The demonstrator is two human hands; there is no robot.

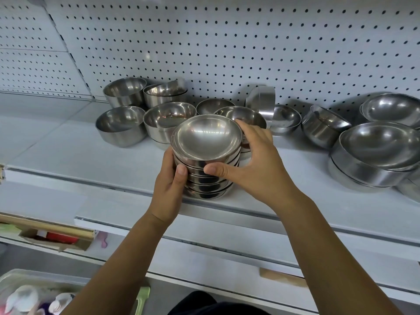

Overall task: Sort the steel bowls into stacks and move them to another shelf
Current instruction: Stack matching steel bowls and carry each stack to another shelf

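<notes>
Fingers [250,129] of the left hand [169,185] and right hand [256,160] curl round opposite sides of the stack of steel bowls [208,138] at the front edge of the shelf [79,155], clamping it so the nested bowls cannot slip, probably ready for lifting.

No text can be read
</notes>
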